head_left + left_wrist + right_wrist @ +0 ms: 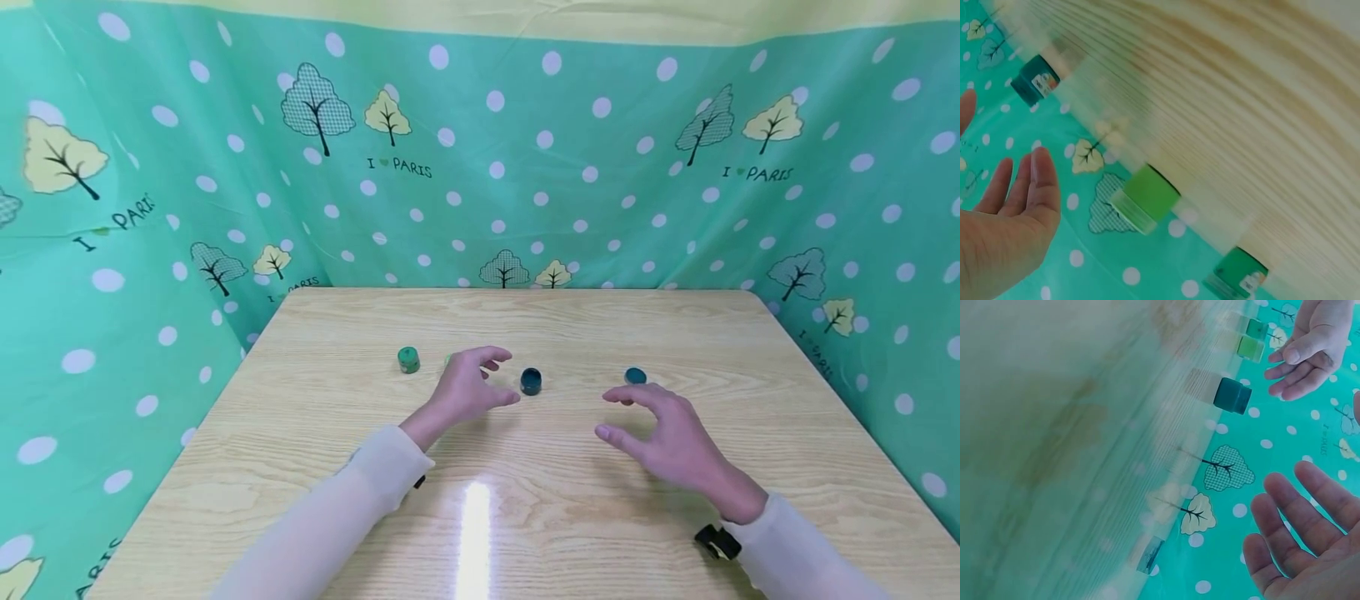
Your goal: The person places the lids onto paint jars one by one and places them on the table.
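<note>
Between the two hands stands a small dark teal paint jar (531,382), uncapped, its dark inside showing from above. My left hand (467,387) hovers just left of it, thumb and fingers apart and holding nothing. Over on the right, my right hand (667,437) is held above the table, fingers spread and loosely bent, nothing in them. Just beyond its fingertips lies a round teal lid (635,376). A light green jar (1145,199) is mostly hidden behind the left hand in the head view. Farther left sits a green jar (408,360) with its lid on.
The jars stand on a light wood-grain table (570,517). A green dotted curtain (540,167) with printed trees hangs around its back and sides. A bright strip of reflected light (473,542) lies on the near part of the tabletop.
</note>
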Demonstrator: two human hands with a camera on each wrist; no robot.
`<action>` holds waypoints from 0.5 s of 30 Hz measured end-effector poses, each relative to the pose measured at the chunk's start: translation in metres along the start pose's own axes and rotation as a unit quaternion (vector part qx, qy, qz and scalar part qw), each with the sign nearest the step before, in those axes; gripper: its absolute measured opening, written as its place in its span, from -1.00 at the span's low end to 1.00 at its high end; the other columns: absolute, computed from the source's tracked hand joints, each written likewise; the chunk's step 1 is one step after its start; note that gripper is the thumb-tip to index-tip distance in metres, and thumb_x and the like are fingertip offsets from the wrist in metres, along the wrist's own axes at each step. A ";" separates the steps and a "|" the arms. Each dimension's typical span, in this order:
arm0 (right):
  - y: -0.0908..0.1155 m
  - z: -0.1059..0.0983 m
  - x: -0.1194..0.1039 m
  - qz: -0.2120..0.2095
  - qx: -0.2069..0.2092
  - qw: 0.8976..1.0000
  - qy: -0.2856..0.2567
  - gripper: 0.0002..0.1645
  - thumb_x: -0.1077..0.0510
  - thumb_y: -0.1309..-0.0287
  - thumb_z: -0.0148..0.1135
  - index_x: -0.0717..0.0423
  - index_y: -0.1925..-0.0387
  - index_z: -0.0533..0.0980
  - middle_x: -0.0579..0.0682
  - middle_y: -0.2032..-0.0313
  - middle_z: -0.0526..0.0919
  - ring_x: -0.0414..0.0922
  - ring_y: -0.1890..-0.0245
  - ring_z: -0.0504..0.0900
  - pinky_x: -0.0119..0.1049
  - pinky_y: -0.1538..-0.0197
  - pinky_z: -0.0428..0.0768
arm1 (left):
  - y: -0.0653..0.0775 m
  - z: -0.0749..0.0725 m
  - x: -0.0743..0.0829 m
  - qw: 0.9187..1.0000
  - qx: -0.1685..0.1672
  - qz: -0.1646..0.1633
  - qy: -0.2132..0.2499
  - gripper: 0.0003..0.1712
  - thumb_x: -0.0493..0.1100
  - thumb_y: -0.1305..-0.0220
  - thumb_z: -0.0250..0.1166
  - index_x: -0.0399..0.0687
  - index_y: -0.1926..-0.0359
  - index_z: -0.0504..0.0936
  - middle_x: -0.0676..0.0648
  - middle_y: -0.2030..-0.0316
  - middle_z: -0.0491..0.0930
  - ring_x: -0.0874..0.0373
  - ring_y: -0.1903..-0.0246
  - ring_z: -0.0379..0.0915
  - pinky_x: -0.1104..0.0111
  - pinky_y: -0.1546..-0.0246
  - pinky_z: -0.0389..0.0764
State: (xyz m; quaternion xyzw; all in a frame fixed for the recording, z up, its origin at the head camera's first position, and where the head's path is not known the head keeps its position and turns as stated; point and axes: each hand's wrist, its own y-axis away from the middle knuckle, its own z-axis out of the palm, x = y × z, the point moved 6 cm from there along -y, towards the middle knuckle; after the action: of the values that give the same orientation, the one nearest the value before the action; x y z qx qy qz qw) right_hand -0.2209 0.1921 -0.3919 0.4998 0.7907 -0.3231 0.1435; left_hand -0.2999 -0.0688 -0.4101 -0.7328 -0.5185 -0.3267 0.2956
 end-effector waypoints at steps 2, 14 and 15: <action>0.000 0.000 0.001 0.000 0.003 1.000 -0.001 -0.47 -0.19 -0.02 0.38 -0.05 0.01 0.57 -0.12 0.05 0.64 -0.02 -0.03 0.55 0.10 -0.03 0.48 | -0.001 0.003 0.002 1.000 0.000 0.003 0.000 -0.31 -0.10 0.12 0.56 0.00 -0.11 0.56 -0.07 -0.08 0.56 -0.10 0.02 0.52 0.20 0.08 0.57; 0.001 -0.002 0.001 -0.003 0.017 1.000 -0.001 -0.50 -0.17 -0.01 0.40 -0.08 0.03 0.58 -0.15 0.07 0.64 -0.05 -0.02 0.56 0.07 -0.01 0.49 | -0.012 0.018 0.007 1.000 -0.003 -0.011 -0.021 -0.30 -0.13 0.11 0.56 -0.07 -0.12 0.54 -0.04 -0.08 0.55 0.04 -0.05 0.43 0.24 0.06 0.55; 0.002 -0.003 0.002 -0.001 0.017 1.000 -0.002 -0.51 -0.17 0.00 0.40 -0.10 0.04 0.58 -0.16 0.07 0.64 -0.06 -0.02 0.56 0.07 -0.01 0.49 | -0.014 0.019 0.007 1.000 -0.004 -0.014 -0.027 -0.30 -0.13 0.11 0.56 -0.06 -0.13 0.54 -0.04 -0.08 0.55 0.05 -0.05 0.44 0.25 0.06 0.55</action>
State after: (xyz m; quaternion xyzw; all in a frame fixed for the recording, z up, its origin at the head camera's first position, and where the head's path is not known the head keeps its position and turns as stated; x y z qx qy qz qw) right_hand -0.2200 0.1955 -0.3914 0.5003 0.7855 -0.3377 0.1364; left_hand -0.3078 -0.0463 -0.4152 -0.7351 -0.5351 -0.3135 0.2739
